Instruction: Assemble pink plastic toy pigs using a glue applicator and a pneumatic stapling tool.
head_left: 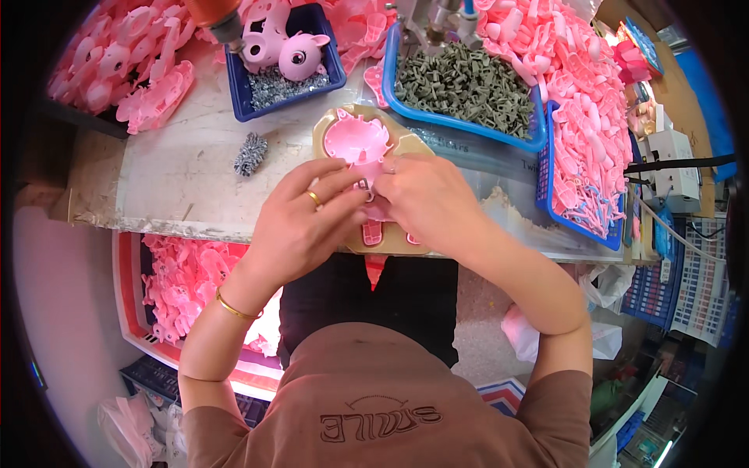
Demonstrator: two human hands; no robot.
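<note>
A hollow pink animal-shaped toy shell half lies open side up on a tan fixture at the table's front edge. My left hand is curved over the shell's body from the left, its fingertips gripping it at the middle; the thumb is hidden. Close by those fingertips is a small grey-and-white part, too small to name. My right hand is closed in a pinch over the shell's right side, and what sits between its fingers is hidden. Pink legs of the shell show below the hands.
Ahead are a dark blue bin with screws and two pink toy pieces, and a blue tray of dark green parts. A screwdriver hangs above. Right stands a blue basket of pink parts. A screw-covered clump lies left.
</note>
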